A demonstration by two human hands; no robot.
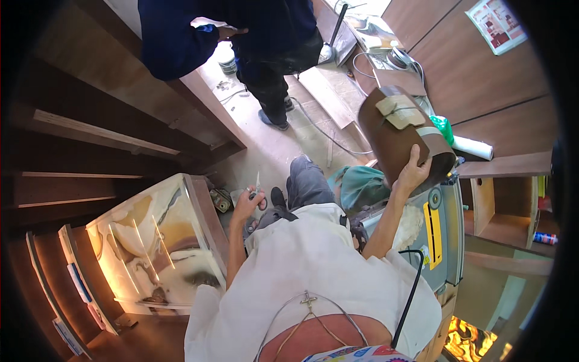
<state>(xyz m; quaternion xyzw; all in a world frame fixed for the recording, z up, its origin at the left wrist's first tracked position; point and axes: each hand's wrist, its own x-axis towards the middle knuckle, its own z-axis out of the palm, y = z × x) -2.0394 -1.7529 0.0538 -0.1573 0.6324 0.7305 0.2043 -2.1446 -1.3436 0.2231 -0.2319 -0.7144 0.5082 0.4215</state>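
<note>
My left hand (244, 207) is closed around the handles of a pair of scissors (257, 188), blades pointing forward, away from me. On the right, my right hand (414, 169) grips the near edge of a large brown roll of sheet material (386, 136), thumb and fingers bent over it. A tan cardboard piece (400, 112) lies against the roll's upper side under a tied string, and a pale band crosses the roll near its right end. Below the roll lies a teal cloth (363, 187), partly covered.
A co-worker in dark clothes (265, 36) stands ahead. A table saw (443, 229) with a yellow insert is at my right. A glossy marbled cabinet (163, 241) stands left. A cable (319, 130) and a plank (325, 96) lie on the floor. A white roll (473, 148) rests far right.
</note>
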